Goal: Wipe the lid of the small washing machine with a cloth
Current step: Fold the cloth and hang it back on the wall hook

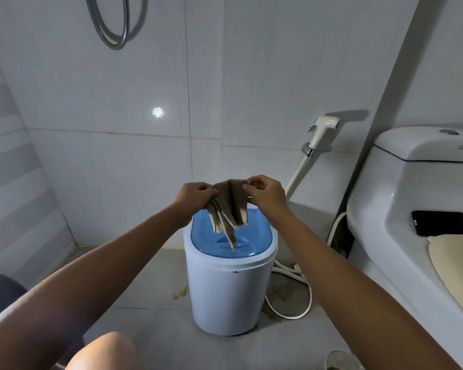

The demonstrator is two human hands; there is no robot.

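Both hands hold cloth above lid.

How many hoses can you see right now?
3: a metal shower hose looped high on the wall, the bidet sprayer's white hose beside the toilet, and a white hose coiled on the floor behind the washing machine.

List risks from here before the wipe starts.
1. The cloth, pinched by the left hand and right hand, hangs bunched above the blue lid; it may wipe unevenly.
2. Pressing hard could tip the small washing machine.
3. Its white hose loops on the floor beside it, a snag risk.
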